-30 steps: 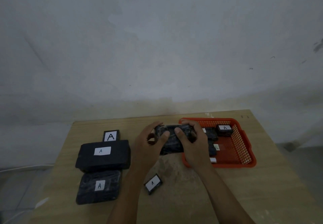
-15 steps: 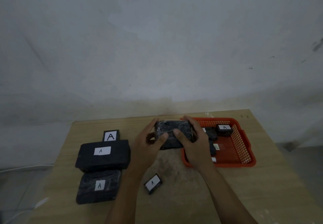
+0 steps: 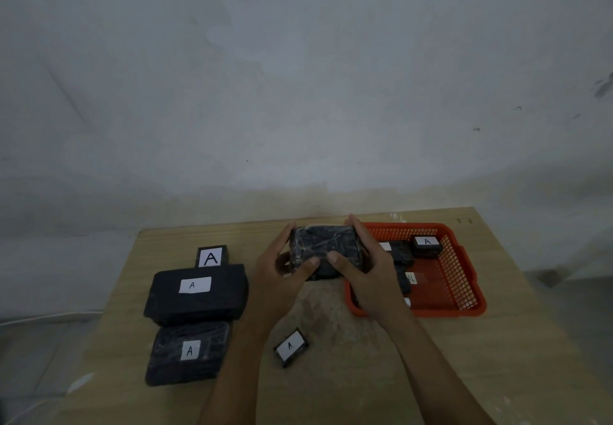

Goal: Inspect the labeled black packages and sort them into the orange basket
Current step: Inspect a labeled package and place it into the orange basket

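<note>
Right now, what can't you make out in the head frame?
- Label on the plastic-wrapped black package held in both hands: no label shows on the face turned to the camera.
- Packages at the near left of the orange plastic basket: covered by the right hand.
- Left hand fingertips: behind the package.
- Basket side label: too small to read.

You have 1 wrapped black package point(image 3: 323, 252) held up between your 2 hands, the left hand point(image 3: 275, 278) and the right hand point(image 3: 371, 275). On the desk point(image 3: 497, 358) you can count 4 more labeled black packages: 1 small upright one point(image 3: 212, 256), 1 large one point(image 3: 197, 293), 1 wrapped one point(image 3: 187, 351) and 1 small tilted one point(image 3: 291, 346). There is 1 orange basket point(image 3: 464, 278), and in it you can make out 1 labeled package at the back point(image 3: 427, 245) plus other dark packages whose number cannot be told.
</note>
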